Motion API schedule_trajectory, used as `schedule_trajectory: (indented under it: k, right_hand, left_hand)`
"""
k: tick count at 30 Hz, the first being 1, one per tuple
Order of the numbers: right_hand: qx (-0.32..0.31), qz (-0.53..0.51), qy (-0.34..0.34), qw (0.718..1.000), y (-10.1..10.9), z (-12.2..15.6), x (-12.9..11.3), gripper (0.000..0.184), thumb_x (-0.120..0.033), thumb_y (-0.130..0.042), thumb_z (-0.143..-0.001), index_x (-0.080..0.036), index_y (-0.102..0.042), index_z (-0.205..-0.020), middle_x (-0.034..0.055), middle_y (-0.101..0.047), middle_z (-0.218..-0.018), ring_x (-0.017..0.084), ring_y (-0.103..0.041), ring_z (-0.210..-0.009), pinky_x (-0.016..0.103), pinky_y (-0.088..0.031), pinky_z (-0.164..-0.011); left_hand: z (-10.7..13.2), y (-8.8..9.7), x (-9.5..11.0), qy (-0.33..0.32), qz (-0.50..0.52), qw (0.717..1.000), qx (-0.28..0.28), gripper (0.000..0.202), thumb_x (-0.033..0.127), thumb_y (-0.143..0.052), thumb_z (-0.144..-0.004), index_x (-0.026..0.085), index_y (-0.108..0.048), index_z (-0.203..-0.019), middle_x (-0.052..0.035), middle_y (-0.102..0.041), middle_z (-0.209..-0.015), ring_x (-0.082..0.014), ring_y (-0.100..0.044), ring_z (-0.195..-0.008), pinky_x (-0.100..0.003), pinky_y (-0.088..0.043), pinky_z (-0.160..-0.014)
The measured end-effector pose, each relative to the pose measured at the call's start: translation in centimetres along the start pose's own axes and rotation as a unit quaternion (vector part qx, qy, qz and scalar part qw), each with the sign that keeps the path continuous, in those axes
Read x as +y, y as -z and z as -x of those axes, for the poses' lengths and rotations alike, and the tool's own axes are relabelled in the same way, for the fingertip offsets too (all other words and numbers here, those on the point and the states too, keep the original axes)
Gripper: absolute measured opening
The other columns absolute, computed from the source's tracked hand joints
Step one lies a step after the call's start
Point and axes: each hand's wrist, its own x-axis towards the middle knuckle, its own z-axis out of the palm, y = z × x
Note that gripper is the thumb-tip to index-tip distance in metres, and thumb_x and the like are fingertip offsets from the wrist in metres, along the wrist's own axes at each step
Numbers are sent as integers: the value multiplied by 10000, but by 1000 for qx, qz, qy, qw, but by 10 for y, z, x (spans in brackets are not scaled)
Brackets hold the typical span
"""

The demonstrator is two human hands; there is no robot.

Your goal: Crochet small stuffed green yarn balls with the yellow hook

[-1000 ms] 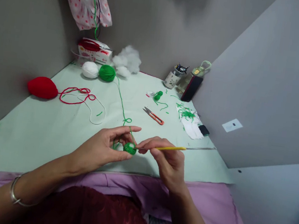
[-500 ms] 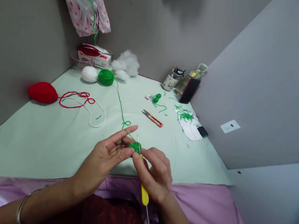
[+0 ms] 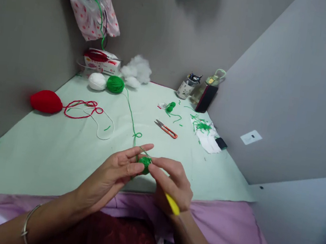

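Observation:
Between the thumb and fingers of my left hand (image 3: 114, 175) is a small green crochet piece (image 3: 145, 164). Green yarn (image 3: 132, 114) runs from a green yarn ball (image 3: 115, 84) on the table to my raised left index finger. My right hand (image 3: 176, 183) is closed around a crochet hook (image 3: 172, 203) with a yellow handle. Its metal tip lies at the right edge of the crochet piece, partly hidden by my fingers. Both hands are close together above the table's front edge.
Orange thread snips (image 3: 166, 129) lie beyond my hands. A red yarn ball (image 3: 46, 102), white yarn ball (image 3: 97, 81) and white stuffing (image 3: 137, 71) are farther left. At the right stand a pen holder (image 3: 186, 88) and a phone (image 3: 207, 99), near green yarn scraps (image 3: 202, 125) on white paper.
The crochet hook has tilted, its handle end swinging right and its tip lowering to the crochet piece. My right hand has turned with it. My left index finger has dropped slightly.

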Motion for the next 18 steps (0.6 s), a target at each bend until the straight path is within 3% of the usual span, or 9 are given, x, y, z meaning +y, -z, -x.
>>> schedule_trajectory:
  k: [4, 9, 12, 18]
  right_hand:
    - [37, -143, -88, 985, -2, -5, -1, 408, -102, -572, -989, -368, -733, -1253, 47, -806, -1105, 214, -770, -978, 375, -651, -767]
    - [38, -221, -168, 960, 7, -13, -5, 297, -157, -617, -980, -350, -778, -1138, 35, -821, -990, 231, -771, -940, 427, -659, -769]
    - [29, -262, -211, 941, 13, -16, -3, 233, -181, -634, -978, -321, -792, -1078, 34, -814, -979, 204, -767, -887, 398, -658, -774]
    - [19, -365, -331, 870, 23, -25, 6, 100, -281, -709, -937, -243, -801, -935, 32, -789, -836, 176, -756, -690, 345, -654, -682]
  left_hand:
    - [-1, 4, 6, -3, 24, 1000, -20, 571, 221, -835, -809, 221, -689, -1360, -30, -738, -1062, -145, -624, -1000, -262, -421, -982]
    - [-3, 4, 12, -18, -12, 1000, -19, 544, 186, -839, -763, 218, -736, -1296, -14, -697, -1015, -147, -587, -991, -249, -401, -968]
    - [-4, 4, 14, -12, -35, 999, -19, 519, 199, -812, -758, 209, -751, -1273, -22, -683, -1000, -160, -566, -958, -270, -403, -941]
    - [-5, 6, 15, 7, -49, 998, -46, 439, 241, -727, -795, 160, -784, -1223, -74, -693, -939, -187, -562, -859, -323, -450, -852]
